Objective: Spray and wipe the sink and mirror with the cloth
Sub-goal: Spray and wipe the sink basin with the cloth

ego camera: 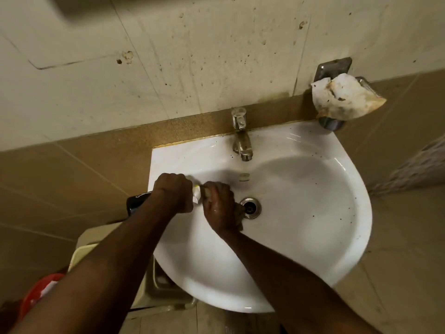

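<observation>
A white wall-mounted sink (301, 213) fills the middle of the view, speckled with dark specks on its right side. My left hand (172, 191) grips a dark spray bottle (138, 201) with a pale nozzle, held sideways over the sink's left rim and pointing at my right hand. My right hand (220, 207) presses a crumpled brownish cloth (239, 210) into the bowl just left of the metal drain (251, 207). Most of the cloth is hidden under the hand. No mirror is clearly in view.
A metal tap (240, 135) stands at the sink's back edge. A wall soap holder (337, 92) with stained crumpled paper hangs at the upper right. A toilet cistern (154, 285) sits under the sink's left side, and a red bucket (38, 292) is at the lower left.
</observation>
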A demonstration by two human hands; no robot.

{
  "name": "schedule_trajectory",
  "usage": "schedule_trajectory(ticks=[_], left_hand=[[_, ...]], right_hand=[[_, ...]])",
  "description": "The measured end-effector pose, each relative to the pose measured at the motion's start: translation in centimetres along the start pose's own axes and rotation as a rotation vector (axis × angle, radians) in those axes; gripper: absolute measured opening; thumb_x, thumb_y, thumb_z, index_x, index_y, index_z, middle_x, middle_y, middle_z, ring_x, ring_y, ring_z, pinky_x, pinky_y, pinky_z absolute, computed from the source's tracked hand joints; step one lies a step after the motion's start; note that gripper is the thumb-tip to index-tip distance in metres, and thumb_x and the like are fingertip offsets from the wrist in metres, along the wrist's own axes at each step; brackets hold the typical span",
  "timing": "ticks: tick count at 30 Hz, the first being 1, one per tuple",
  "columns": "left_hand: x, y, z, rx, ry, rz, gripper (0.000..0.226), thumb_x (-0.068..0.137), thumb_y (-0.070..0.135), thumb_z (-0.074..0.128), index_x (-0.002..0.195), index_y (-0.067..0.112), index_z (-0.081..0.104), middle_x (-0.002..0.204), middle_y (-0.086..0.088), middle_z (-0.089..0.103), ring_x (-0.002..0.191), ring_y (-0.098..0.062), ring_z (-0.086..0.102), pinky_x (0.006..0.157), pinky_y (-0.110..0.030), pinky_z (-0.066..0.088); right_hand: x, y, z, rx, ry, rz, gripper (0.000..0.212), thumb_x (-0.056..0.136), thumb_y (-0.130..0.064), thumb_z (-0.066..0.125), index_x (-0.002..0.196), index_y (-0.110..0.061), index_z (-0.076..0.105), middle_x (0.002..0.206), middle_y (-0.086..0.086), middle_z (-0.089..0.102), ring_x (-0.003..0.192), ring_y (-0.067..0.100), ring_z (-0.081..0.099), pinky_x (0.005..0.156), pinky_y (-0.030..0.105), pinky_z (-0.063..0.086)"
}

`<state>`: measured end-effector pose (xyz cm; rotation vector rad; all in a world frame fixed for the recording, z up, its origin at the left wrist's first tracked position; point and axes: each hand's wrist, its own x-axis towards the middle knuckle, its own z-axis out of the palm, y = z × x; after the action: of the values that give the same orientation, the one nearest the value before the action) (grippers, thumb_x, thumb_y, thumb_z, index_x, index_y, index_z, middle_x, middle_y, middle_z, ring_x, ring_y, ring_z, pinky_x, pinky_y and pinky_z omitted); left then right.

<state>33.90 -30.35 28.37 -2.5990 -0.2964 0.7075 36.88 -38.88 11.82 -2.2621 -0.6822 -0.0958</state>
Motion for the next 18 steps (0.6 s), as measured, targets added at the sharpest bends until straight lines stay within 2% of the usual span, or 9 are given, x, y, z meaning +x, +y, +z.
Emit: schedule_trajectory(ticks=[2, 5, 9, 11, 12, 14, 15, 16, 18], left_hand=[[-0.6, -0.5, 0.1, -0.008, -0.025, 0.000, 0.041, 0.087, 0.037, 0.053, 0.121, 0.017, 0.060, 0.122, -0.009, 0.064, 0.111, -0.028, 0.062, 0.088, -0.032, 0.047], [-1.0, -1.1, 0.3, -0.012, -0.091, -0.012, 0.045, 0.087, 0.047, 0.054, 0.119, 0.016, 0.063, 0.122, -0.007, 0.064, 0.111, -0.025, 0.062, 0.088, -0.031, 0.047], [-1.6, -0.6, 0.7, -0.086, -0.159, 0.001, 0.041, 0.084, 0.037, 0.056, 0.118, 0.016, 0.065, 0.121, -0.005, 0.065, 0.111, -0.023, 0.062, 0.092, -0.029, 0.047], [-1.9, 0.3, 0.6, -0.111, -0.187, 0.013, 0.038, 0.084, 0.034, 0.053, 0.115, 0.016, 0.066, 0.120, -0.005, 0.066, 0.111, -0.023, 0.063, 0.091, -0.029, 0.047], [-2.0, 0.8, 0.6, -0.123, -0.189, 0.017, 0.037, 0.084, 0.033, 0.052, 0.114, 0.016, 0.067, 0.119, -0.004, 0.067, 0.110, -0.023, 0.063, 0.090, -0.028, 0.047], [-2.2, 1.7, 0.5, -0.159, -0.160, 0.022, 0.036, 0.085, 0.035, 0.051, 0.112, 0.016, 0.068, 0.118, -0.005, 0.067, 0.109, -0.024, 0.064, 0.088, -0.028, 0.047], [-2.3, 2.1, 0.4, -0.179, -0.145, 0.023, 0.037, 0.087, 0.037, 0.050, 0.111, 0.015, 0.068, 0.117, -0.006, 0.067, 0.109, -0.024, 0.064, 0.087, -0.028, 0.046], [-2.4, 2.4, 0.2, -0.202, -0.135, 0.025, 0.037, 0.089, 0.038, 0.049, 0.110, 0.014, 0.068, 0.116, -0.007, 0.067, 0.108, -0.025, 0.064, 0.087, -0.028, 0.046], [-2.8, 3.0, -0.6, -0.251, -0.130, 0.034, 0.036, 0.088, 0.036, 0.050, 0.109, 0.013, 0.068, 0.115, -0.007, 0.068, 0.107, -0.025, 0.065, 0.087, -0.028, 0.047]], right_hand=[[0.2, -0.7, 0.5, 0.114, -0.120, -0.116, 0.031, 0.074, -0.025, 0.059, 0.105, -0.020, 0.059, 0.094, 0.002, 0.058, 0.091, 0.028, 0.051, 0.076, 0.041, 0.042], [0.3, -0.5, -0.4, 0.157, -0.353, -0.304, 0.030, 0.074, -0.034, 0.061, 0.102, -0.022, 0.063, 0.099, 0.001, 0.059, 0.101, 0.026, 0.051, 0.088, 0.041, 0.041], [-1.7, 3.3, -5.8, 0.181, -0.616, -0.658, 0.018, 0.077, -0.022, 0.066, 0.094, -0.024, 0.069, 0.103, -0.005, 0.065, 0.099, 0.019, 0.054, 0.093, 0.031, 0.036], [-1.4, 6.0, -9.4, 0.130, -0.758, -0.614, 0.015, 0.077, -0.018, 0.067, 0.092, -0.022, 0.071, 0.105, -0.003, 0.066, 0.101, 0.013, 0.053, 0.097, 0.023, 0.034], [-1.1, 6.8, -11.3, 0.037, -0.786, -0.520, 0.015, 0.079, -0.024, 0.065, 0.093, -0.027, 0.069, 0.109, -0.006, 0.064, 0.102, 0.012, 0.053, 0.097, 0.029, 0.037], [0.1, 7.8, -14.8, -0.319, -0.711, -0.369, 0.019, 0.083, -0.044, 0.054, 0.099, -0.038, 0.063, 0.116, -0.011, 0.053, 0.107, 0.013, 0.051, 0.096, 0.040, 0.037], [0.7, 7.9, -16.4, -0.479, -0.687, -0.324, 0.021, 0.087, -0.046, 0.050, 0.103, -0.039, 0.061, 0.119, -0.009, 0.049, 0.110, 0.017, 0.049, 0.096, 0.039, 0.035], [1.1, 8.1, -17.5, -0.534, -0.669, -0.281, 0.021, 0.091, -0.043, 0.049, 0.108, -0.037, 0.060, 0.122, -0.005, 0.047, 0.113, 0.020, 0.047, 0.096, 0.039, 0.033], [1.2, 8.2, -19.0, -0.474, -0.585, -0.198, 0.024, 0.092, -0.036, 0.051, 0.115, -0.031, 0.059, 0.125, -0.004, 0.045, 0.117, 0.021, 0.044, 0.094, 0.035, 0.032]])
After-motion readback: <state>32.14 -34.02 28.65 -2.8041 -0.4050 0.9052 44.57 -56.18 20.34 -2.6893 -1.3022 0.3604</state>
